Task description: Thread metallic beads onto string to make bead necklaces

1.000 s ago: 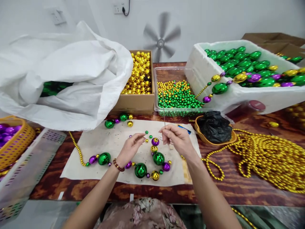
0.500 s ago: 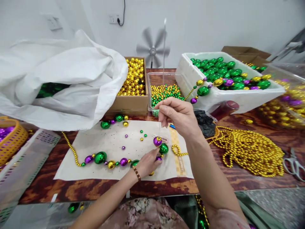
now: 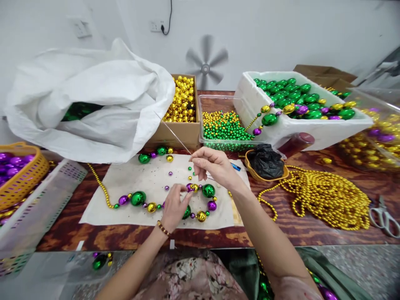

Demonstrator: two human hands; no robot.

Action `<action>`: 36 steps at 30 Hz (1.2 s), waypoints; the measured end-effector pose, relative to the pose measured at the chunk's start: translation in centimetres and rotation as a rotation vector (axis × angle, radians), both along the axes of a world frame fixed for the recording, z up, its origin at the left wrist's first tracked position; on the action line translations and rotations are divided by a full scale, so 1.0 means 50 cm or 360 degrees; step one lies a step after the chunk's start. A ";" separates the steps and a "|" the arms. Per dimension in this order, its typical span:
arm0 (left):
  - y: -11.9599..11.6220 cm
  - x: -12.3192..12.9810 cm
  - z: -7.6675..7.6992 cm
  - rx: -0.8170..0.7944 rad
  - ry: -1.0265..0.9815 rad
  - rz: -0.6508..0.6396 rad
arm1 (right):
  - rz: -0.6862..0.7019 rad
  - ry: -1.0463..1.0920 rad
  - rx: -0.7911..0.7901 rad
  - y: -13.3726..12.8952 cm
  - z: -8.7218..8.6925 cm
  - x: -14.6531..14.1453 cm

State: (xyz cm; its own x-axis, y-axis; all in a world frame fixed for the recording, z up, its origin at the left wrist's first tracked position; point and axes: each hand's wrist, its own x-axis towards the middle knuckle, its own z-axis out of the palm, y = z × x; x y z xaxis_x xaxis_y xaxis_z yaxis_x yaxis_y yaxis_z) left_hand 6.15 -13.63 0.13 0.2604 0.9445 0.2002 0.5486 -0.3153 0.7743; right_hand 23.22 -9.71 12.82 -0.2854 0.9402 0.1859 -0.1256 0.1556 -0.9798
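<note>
My right hand (image 3: 211, 164) is closed in a pinch on a long thin needle (image 3: 175, 135), which slants up to the left. Below it, my left hand (image 3: 176, 205) closes its thumb and fingertips on the purple bead at the end of a bead strand. Green, purple and gold beads of the strand (image 3: 201, 216) curve round on a white cloth (image 3: 125, 177). Its left part, with a large green bead (image 3: 138, 198), runs into a gold bead chain (image 3: 101, 185). A few small loose beads (image 3: 170, 173) lie beyond my left hand.
Behind the cloth stand a cardboard box of gold beads (image 3: 162, 132), a clear tub of small beads (image 3: 201, 121) and a white foam box (image 3: 259, 100). A white sack (image 3: 125, 112) bulges at left. A gold chain pile (image 3: 331, 196) and scissors (image 3: 384, 216) lie right.
My right hand has moved left and down, and the needle has swung from upright to a left slant. My left hand has shifted left and up to the purple bead.
</note>
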 end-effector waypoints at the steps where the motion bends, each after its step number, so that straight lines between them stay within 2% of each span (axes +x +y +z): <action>1: 0.013 -0.002 0.000 0.0048 -0.0086 -0.0014 | 0.0005 0.0004 -0.0013 -0.002 -0.004 -0.004; 3: 0.036 0.007 -0.007 0.0099 -0.0188 -0.0192 | 0.0004 0.0009 -0.0027 -0.005 -0.009 -0.012; 6: 0.056 0.034 -0.029 -0.0040 -0.0211 -0.0452 | -0.0118 0.0014 0.0024 -0.010 -0.001 -0.012; 9: 0.059 0.050 -0.050 -0.0218 -0.0217 -0.0462 | -0.0333 0.0058 0.0165 -0.012 0.022 0.005; 11: 0.060 0.053 -0.055 -0.0287 -0.0225 -0.0435 | -0.0402 0.0070 0.0259 -0.014 0.040 0.016; 16: 0.076 0.066 -0.037 -0.0513 -0.0385 -0.0557 | -0.0470 0.0000 0.0419 -0.018 0.082 0.024; 20: 0.095 0.068 -0.036 -0.0496 -0.0283 -0.0631 | -0.0612 -0.0055 0.0525 -0.026 0.108 0.035; 26: 0.105 0.030 -0.057 -0.0504 -0.0191 -0.0582 | -0.0666 -0.0068 0.0589 -0.030 0.117 0.057; 29: 0.101 0.029 -0.060 -0.0504 -0.0177 -0.0600 | -0.0702 -0.0032 0.0625 -0.030 0.118 0.058; 36: 0.098 0.038 -0.065 -0.0500 -0.0079 -0.0809 | -0.0683 -0.0085 0.0642 -0.042 0.135 0.059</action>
